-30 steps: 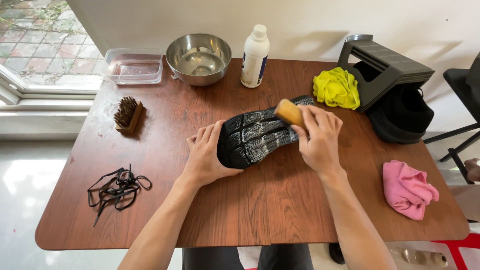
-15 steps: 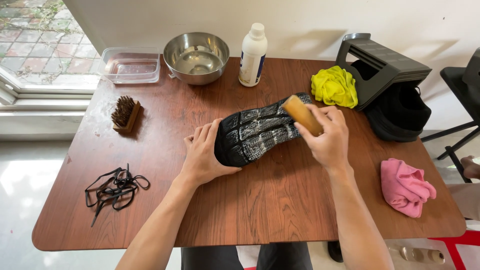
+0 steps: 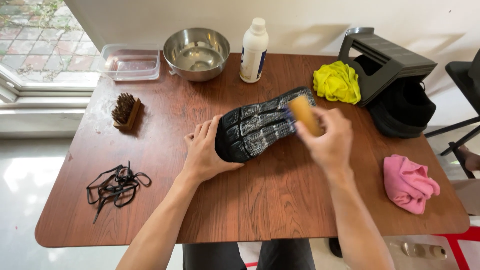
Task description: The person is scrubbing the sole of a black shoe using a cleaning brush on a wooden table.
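Far left, near edge of the wooden counter (image 3: 260, 210): tangle of black laces (image 3: 116, 186), loose, well apart from both hands. Behind it, a dark-bristled wooden brush (image 3: 125, 111) lying on its side. At the back left corner, a clear plastic tub (image 3: 130, 61); just beside it a steel bowl (image 3: 196, 53); then a white bottle (image 3: 253, 50), upright, cap on.

Centre: black shoe (image 3: 260, 125) lies sole up, angled from near-left to far-right, its tread streaked with whitish residue. Left hand (image 3: 206, 152) lies flat against the heel end, fingers spread along the shoe's left edge, palm on the counter, thumb under the heel; it steadies rather than clasps, grip open. Right hand (image 3: 330, 140) hovers over the toe end, motion-blurred, its grip closed around a tan wooden-backed brush (image 3: 305, 115); the brush head meets the sole near the forefoot. Bristles too blurred to make out.

Right of the shoe: crumpled yellow cloth (image 3: 338, 82) at the back, touching a dark grey box-like stand (image 3: 387, 62). A second black shoe (image 3: 405, 110) sits partly under that stand. Near the right edge, a bunched pink cloth (image 3: 409, 182), apart from the right hand. A dark chair (image 3: 465, 90) stands beyond the counter on the right.
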